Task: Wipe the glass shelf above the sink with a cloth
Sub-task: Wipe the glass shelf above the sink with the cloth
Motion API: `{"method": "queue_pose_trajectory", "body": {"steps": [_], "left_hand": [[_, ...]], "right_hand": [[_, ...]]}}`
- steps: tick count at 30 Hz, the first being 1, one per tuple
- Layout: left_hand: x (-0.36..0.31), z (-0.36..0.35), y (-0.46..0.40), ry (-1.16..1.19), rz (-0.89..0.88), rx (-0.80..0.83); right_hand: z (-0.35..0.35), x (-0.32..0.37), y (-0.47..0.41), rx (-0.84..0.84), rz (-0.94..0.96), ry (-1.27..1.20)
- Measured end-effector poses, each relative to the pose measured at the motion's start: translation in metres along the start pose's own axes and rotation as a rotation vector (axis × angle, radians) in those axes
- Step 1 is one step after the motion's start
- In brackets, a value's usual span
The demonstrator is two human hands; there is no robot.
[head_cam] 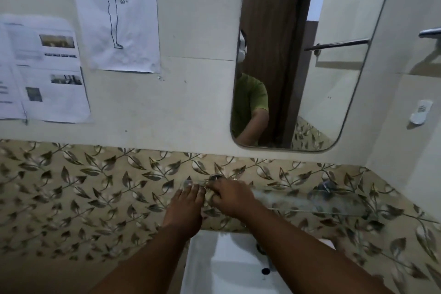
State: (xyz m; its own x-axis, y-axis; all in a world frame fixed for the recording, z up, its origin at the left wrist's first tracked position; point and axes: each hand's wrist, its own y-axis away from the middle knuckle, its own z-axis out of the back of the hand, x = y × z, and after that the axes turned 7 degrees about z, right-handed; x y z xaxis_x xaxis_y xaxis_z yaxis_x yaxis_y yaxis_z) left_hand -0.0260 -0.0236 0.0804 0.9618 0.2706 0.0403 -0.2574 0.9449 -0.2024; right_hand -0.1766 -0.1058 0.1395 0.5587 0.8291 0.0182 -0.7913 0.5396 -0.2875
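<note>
The clear, hazy glass shelf [310, 200] above the white ceramic sink [229, 265] might crack or loosen if both hands, left hand [185, 210] flat and empty, right hand [230, 198] curled, cloth unseen, lean on its left end.

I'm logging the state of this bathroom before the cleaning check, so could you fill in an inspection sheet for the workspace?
Surface: glass shelf on the leaf-pattern tiles, hazy and smeared to the right of the hands.
Job's things: cloth not clearly visible; something small and unclear under the right hand.
Clutter: nothing seen on the shelf.
Grippers: left hand fingertips at the shelf's left end; right hand curled beside it.
Cables: nothing seen.
Surroundings: white sink below, mirror above, paper sheets on the wall.
</note>
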Motion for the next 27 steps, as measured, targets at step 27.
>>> {"method": "queue_pose_trajectory", "body": {"steps": [27], "left_hand": [[0.001, -0.023, -0.004, 0.038, 0.003, -0.071]], "right_hand": [[-0.032, -0.009, 0.008, 0.045, -0.293, -0.058]]}}
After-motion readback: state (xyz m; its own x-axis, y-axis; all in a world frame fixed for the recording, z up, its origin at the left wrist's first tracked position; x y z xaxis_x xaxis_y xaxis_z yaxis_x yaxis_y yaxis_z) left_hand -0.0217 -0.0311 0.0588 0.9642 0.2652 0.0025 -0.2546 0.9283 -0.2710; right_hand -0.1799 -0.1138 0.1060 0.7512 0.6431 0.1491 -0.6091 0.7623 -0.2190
